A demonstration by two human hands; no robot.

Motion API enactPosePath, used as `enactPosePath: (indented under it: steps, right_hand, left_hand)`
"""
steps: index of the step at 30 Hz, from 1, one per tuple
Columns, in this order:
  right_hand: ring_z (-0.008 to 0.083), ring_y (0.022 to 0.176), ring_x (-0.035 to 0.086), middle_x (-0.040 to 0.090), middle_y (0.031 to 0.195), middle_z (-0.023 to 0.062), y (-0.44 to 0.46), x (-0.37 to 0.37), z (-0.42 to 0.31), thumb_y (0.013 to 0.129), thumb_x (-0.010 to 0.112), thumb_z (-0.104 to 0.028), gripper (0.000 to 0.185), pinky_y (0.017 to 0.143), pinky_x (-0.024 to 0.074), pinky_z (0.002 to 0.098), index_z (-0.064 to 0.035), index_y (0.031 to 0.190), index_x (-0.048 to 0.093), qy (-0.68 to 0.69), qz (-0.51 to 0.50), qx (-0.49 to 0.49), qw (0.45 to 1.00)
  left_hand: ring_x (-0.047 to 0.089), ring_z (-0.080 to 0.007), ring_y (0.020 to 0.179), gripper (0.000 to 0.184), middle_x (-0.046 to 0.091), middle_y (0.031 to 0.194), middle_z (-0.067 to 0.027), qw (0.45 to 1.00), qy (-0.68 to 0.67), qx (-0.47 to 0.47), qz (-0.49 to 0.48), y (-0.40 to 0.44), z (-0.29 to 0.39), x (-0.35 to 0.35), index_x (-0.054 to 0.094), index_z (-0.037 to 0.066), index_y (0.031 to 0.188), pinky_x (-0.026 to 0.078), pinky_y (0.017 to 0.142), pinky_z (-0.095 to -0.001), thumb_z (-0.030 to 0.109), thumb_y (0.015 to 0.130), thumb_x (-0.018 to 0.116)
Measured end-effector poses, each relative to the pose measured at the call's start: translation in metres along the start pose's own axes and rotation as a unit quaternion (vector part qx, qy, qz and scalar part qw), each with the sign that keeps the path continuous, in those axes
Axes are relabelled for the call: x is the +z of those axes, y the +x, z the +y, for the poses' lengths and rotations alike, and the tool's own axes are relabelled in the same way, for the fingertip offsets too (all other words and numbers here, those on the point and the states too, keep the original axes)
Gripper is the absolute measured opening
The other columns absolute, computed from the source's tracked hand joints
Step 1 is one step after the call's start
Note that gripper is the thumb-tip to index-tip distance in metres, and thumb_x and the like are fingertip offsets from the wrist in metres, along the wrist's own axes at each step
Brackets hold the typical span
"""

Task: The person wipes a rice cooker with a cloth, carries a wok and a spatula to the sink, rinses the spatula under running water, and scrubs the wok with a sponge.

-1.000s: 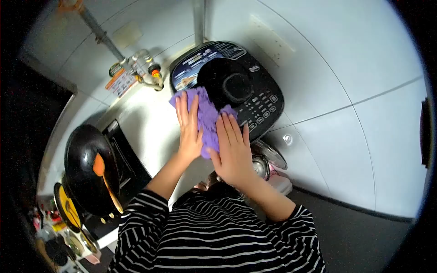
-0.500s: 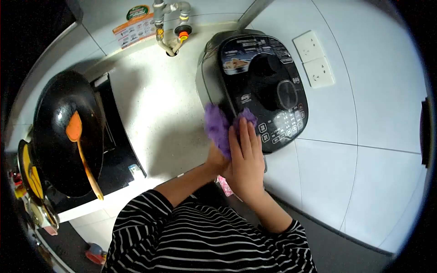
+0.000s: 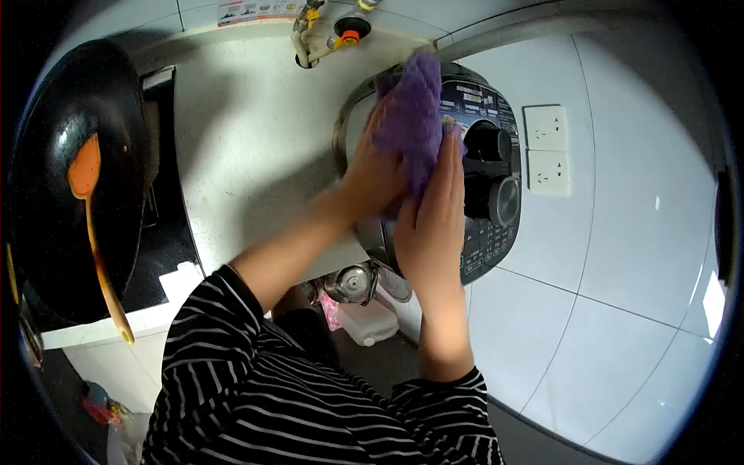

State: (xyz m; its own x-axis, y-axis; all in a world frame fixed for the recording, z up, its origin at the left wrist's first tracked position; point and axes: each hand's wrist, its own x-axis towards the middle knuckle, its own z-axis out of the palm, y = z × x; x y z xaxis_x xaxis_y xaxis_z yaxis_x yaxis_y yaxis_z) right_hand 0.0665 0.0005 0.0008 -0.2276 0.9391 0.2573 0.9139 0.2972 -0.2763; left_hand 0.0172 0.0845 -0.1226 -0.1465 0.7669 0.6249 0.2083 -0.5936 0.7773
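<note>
At the upper middle of the frame, a purple cloth [image 3: 418,116] lies against the black electric pressure cooker [image 3: 492,225]. The left hand [image 3: 377,174], partly hidden and blurred, presses into the cloth's left side; its exact finger curl cannot be told. The right hand [image 3: 435,221] has fingers extended together, touching the cloth's lower right edge.

Cooker [image 3: 490,240]: landmark. Left: open worktop [image 3: 240,143]. Farther left: wok [image 3: 54,248], spatula [image 3: 94,225] overhanging counter edge. Behind, leftward: pipe fittings [image 3: 304,35]. Right: socketed wall [image 3: 620,232].
</note>
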Motion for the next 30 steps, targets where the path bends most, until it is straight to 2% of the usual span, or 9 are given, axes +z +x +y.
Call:
enactPosePath:
  steps: [5,12,13,15,20,22,25,28,30]
  right_hand:
    - [0.0406,0.13,0.029,0.031,0.138,0.0263,0.031,0.014,-0.003,0.073,0.048,0.002,0.066,0.108,0.025,0.0439,0.007,0.135,0.027,-0.118,-0.021,-0.033,0.992]
    - [0.0361,0.131,0.029,0.033,0.138,0.0245,0.007,0.021,-0.015,0.077,0.053,-0.011,0.06,0.107,0.0232,0.0481,0.0072,0.131,0.036,-0.233,-0.106,-0.084,0.963]
    - [0.0354,0.132,0.028,0.033,0.138,0.0241,-0.001,0.019,-0.021,0.078,0.053,-0.014,0.059,0.107,0.0229,0.0486,0.0069,0.131,0.037,-0.236,-0.133,-0.081,0.959]
    - [0.0338,0.133,0.027,0.033,0.139,0.0222,-0.017,0.01,-0.028,0.08,0.054,-0.016,0.057,0.107,0.0205,0.0506,0.0062,0.131,0.038,-0.232,-0.177,-0.063,0.955]
    - [0.0344,0.133,0.028,0.035,0.14,0.0191,-0.045,-0.014,-0.035,0.081,0.052,-0.008,0.054,0.107,0.0164,0.0528,0.0043,0.132,0.039,-0.198,-0.203,0.002,0.959]
    - [0.0379,0.133,0.027,0.033,0.141,0.0213,-0.037,-0.011,-0.033,0.082,0.05,-0.006,0.054,0.106,0.0177,0.0537,0.0049,0.133,0.036,-0.213,-0.172,0.004,0.962]
    - [0.0404,0.132,0.027,0.031,0.141,0.0228,-0.012,0.006,-0.027,0.084,0.047,-0.002,0.054,0.106,0.0189,0.0543,0.0046,0.136,0.031,-0.188,-0.108,-0.014,0.976]
    - [0.0373,0.133,0.027,0.032,0.141,0.021,0.007,0.026,-0.024,0.084,0.046,-0.004,0.054,0.106,0.0196,0.054,0.0036,0.135,0.032,-0.193,-0.088,-0.033,0.977]
    - [0.0356,0.133,0.027,0.033,0.141,0.0199,0.01,0.037,-0.028,0.083,0.046,-0.005,0.054,0.106,0.0194,0.0537,0.003,0.135,0.034,-0.244,-0.104,-0.03,0.964]
  left_hand:
    - [0.045,-0.0351,0.118,0.037,0.05,0.127,-0.0175,0.995,-0.032,-0.038,-0.085,0.01,-0.032,-0.007,0.053,0.006,0.121,0.036,0.098,-0.0422,0.017,0.086,0.048]
    - [0.036,-0.031,0.128,0.048,0.034,0.141,-0.0183,0.963,0.152,-0.115,-0.19,-0.057,-0.056,0.012,0.033,0.003,0.137,0.029,0.106,-0.0375,0.014,0.091,0.041]
    - [0.036,-0.0313,0.128,0.05,0.034,0.14,-0.019,0.933,-0.187,-0.273,-0.142,-0.077,-0.034,0.005,0.031,0.002,0.137,0.028,0.106,-0.0382,0.014,0.09,0.041]
    - [0.036,-0.0325,0.127,0.053,0.035,0.139,-0.0198,0.88,-0.33,-0.303,-0.16,-0.12,0.009,-0.015,0.028,-0.001,0.138,0.027,0.106,-0.0397,0.015,0.09,0.043]
    - [0.027,-0.0353,0.132,0.056,0.029,0.142,-0.0216,0.974,-0.187,-0.111,-0.06,-0.111,0.054,-0.001,0.027,0.001,0.139,0.017,0.11,-0.0441,0.018,0.089,0.045]
    - [0.025,-0.0349,0.133,0.057,0.028,0.143,-0.0202,0.989,0.004,-0.137,-0.054,-0.085,0.026,0.029,0.027,0.002,0.14,0.014,0.111,-0.0439,0.019,0.089,0.046]
    - [0.025,-0.0339,0.133,0.057,0.03,0.143,-0.0179,0.991,-0.012,-0.127,-0.048,-0.026,0.012,0.002,0.029,0.003,0.139,0.015,0.111,-0.0418,0.022,0.088,0.047]
    - [0.024,-0.0327,0.133,0.057,0.031,0.142,-0.0165,0.954,-0.16,-0.244,-0.071,0.015,-0.019,-0.02,0.032,0.004,0.137,0.014,0.112,-0.0395,0.026,0.088,0.049]
    - [0.025,-0.0322,0.133,0.056,0.032,0.141,-0.0168,0.985,-0.028,-0.157,-0.062,0.009,-0.034,-0.016,0.033,0.003,0.136,0.014,0.112,-0.0386,0.027,0.088,0.049]
